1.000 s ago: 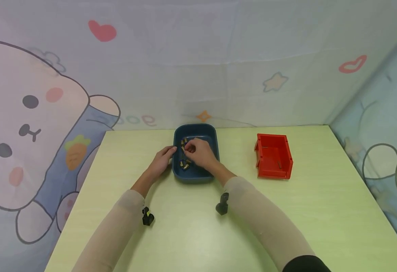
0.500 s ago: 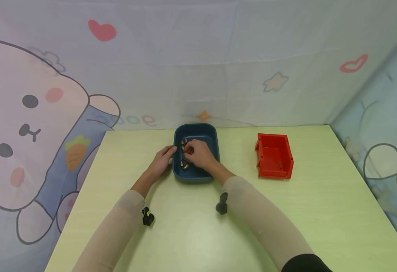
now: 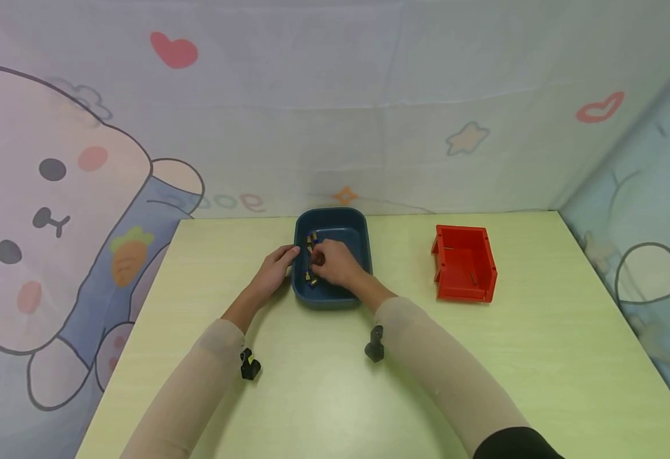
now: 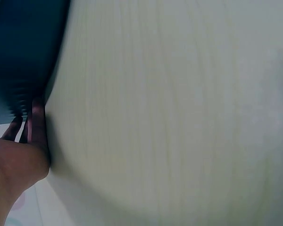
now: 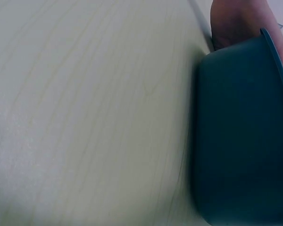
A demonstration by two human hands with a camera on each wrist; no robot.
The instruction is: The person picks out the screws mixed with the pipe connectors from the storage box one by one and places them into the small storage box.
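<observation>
A dark blue plastic tray (image 3: 332, 302) stands near the back of the table. Several small brass-coloured pieces, some with bluish parts, lie along its left side, among them a short brass piece (image 3: 313, 281). My left hand (image 3: 273, 271) holds the tray's left side, thumb at the rim. In the left wrist view, fingers (image 4: 37, 123) press against the tray's outer wall. Inside the tray my right hand (image 3: 337, 262) is over the pieces, fingers curled and thumb low beside them; I cannot tell whether it holds one. The right wrist view shows mostly the tray's outer wall (image 5: 245, 136).
To the right stands a red open-fronted bin (image 3: 462, 294) with a couple of small thin brass-coloured pieces in it. The pale wood-grain table (image 3: 323, 382) ends at a printed cloth backdrop (image 3: 403, 127) behind. Dark clip-like devices sit on both sleeves.
My right hand has shifted slightly toward me inside the tray, its thumb and forefinger now a little lower among the pieces. The left hand stays at the rim.
</observation>
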